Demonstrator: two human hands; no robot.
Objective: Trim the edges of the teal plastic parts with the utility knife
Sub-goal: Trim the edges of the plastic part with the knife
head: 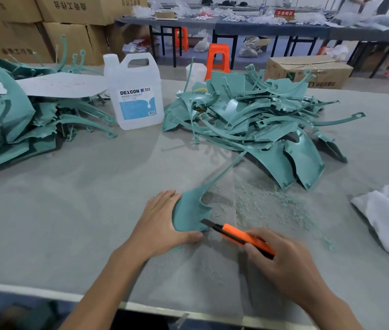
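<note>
Right hand (286,265): 5 o'clock, fingers curled round orange utility knife (238,236), blade tip at the part's lower right edge
Left hand (162,225): 6 o'clock, thumb and fingers gripping teal part (188,215) on table (69,210)
Beyond: teal pile (260,120) at 1 o'clock, second pile (10,115) at 10 o'clock

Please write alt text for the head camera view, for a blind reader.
A person's left hand holds a curved teal plastic part at a grey table while the right hand holds an orange utility knife with its blade at the part's edge. Heaps of teal parts and a white plastic jug lie beyond.
</note>
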